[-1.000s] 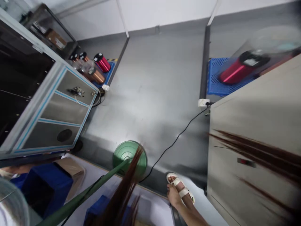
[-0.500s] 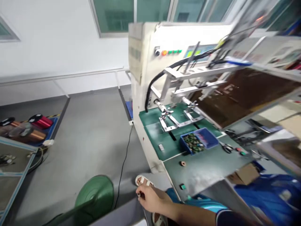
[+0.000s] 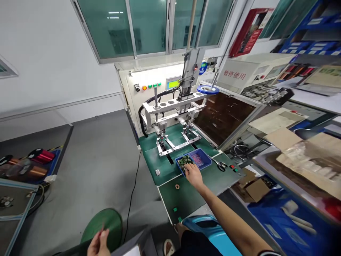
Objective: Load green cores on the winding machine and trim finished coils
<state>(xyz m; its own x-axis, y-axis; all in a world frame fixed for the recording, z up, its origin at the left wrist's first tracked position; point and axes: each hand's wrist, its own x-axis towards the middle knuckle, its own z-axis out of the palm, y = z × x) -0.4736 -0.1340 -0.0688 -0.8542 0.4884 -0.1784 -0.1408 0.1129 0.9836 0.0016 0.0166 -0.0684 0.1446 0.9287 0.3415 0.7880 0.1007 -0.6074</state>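
Observation:
My right hand reaches over the near left corner of a blue divided bin. Its bent fingers touch the small green and dark parts in the left compartment; what they grip, if anything, is hidden. Pinkish-red small pieces lie in the right compartment. At the bottom left, my left hand is closed in a pinch above the dark edge of a box. Something thin and reddish, too blurred to name, shows at its fingertips.
Behind the bin stands a machine with a metal clamp frame. A copper-coloured ring and a small white block lie on the green tabletop. Scissors are right of the bin. A green round stool and blue seat stand below.
My right hand has moved from low beside the table, where it pinched a small thing, up to the bin. My left hand has come into view. The camera view has turned right.

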